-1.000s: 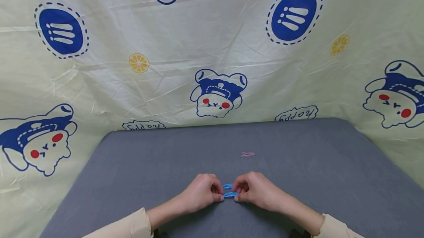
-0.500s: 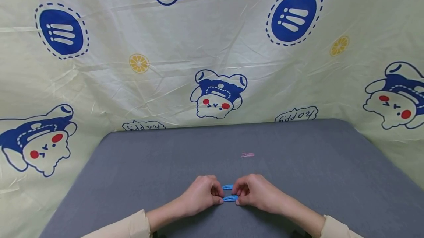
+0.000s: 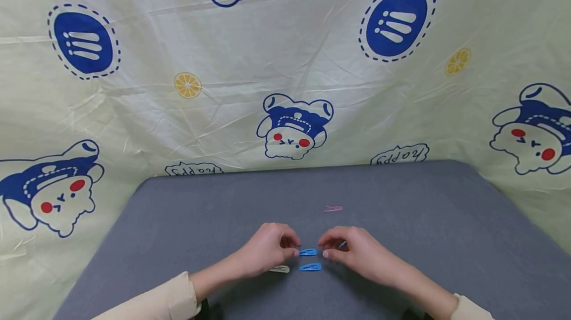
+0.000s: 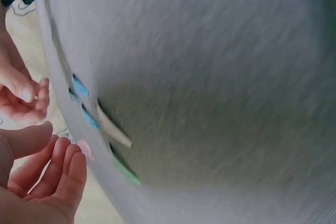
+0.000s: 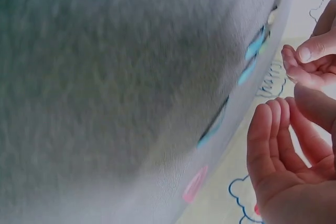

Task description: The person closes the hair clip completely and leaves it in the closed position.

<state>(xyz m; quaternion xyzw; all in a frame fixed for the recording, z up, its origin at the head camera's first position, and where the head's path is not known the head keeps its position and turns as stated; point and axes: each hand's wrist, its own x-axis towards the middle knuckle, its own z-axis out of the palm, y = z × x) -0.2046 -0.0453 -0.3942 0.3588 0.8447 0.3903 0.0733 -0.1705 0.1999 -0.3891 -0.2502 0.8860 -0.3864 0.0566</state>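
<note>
Two blue snap hair clips lie one behind the other between the hands in the head view: a near blue clip (image 3: pixel 310 267) and a far blue clip (image 3: pixel 308 252). A third blue clip (image 3: pixel 342 244) shows through the gap between the right thumb and fingers; the right wrist view has it on the cloth. My left hand (image 3: pixel 270 250) hovers left of the far clip, fingers loosely bent around nothing. My right hand (image 3: pixel 357 253) hovers at the right, thumb and fingers apart, holding nothing. Beside the left hand lies a cream clip (image 3: pixel 280 269), partly covered by it.
A pink clip (image 3: pixel 333 208) lies farther back on the grey cloth-covered table (image 3: pixel 200 211). In the left wrist view a green clip (image 4: pixel 123 166) lies beside the cream one; the left hand hides it in the head view. A printed curtain (image 3: pixel 232 62) hangs behind the table.
Both hands have let go of the near blue clip, which now lies just in front of the far one. They have drawn apart and slightly back, uncovering the cream clip and third blue clip.
</note>
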